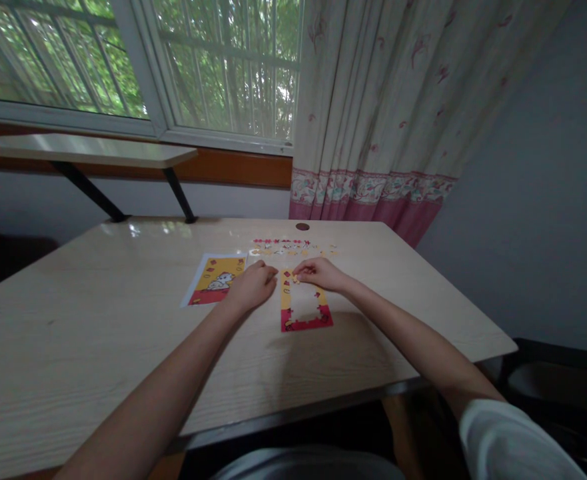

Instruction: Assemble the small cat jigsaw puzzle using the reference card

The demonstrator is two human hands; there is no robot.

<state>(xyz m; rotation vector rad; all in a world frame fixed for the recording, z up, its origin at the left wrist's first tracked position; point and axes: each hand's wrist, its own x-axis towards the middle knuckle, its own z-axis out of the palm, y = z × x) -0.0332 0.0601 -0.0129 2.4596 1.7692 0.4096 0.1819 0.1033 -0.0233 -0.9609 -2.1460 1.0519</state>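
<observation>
A jigsaw puzzle border (307, 325), yellow above and red below, lies on the table with a bare middle. My right hand (322, 274) reaches over its upper part, fingertips pinching a small yellow puzzle piece (296, 279). Just left of the border, my left hand (254, 287) rests with curled fingers; whatever they may hold is hidden. Partly behind that hand is a reference picture (216, 283) of a white cat on yellow and red. Beyond both hands, several loose puzzle pieces (280, 241) lie in rows, red ones farthest away, yellow ones nearer.
The wooden table (123, 347) has a round dark cable hole (302, 227) at its far edge. A raised shelf (88, 150) on black brackets stands at the back left. Behind are a barred window (223, 73) and a floral curtain (373, 120).
</observation>
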